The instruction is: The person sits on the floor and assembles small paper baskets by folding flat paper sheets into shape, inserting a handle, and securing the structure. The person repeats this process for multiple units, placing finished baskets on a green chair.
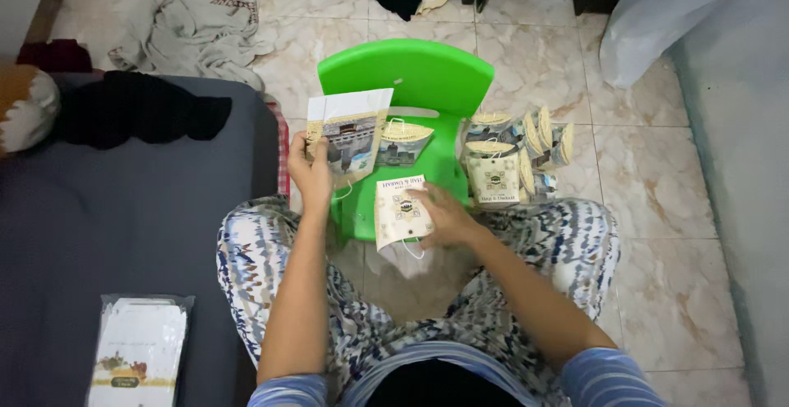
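Paper bags: left hand (311,170) gripped a flat printed one (349,131) at eleven o'clock; right hand (444,216) clasped a cream one (402,211) over the green chair (411,70).

Blue-striped sleeves, patterned blue-white trousers.

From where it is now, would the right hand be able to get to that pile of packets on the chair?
Probably yes. The right hand rests on a packet at the green chair, and the pile of packets lies just beside it with nothing between.
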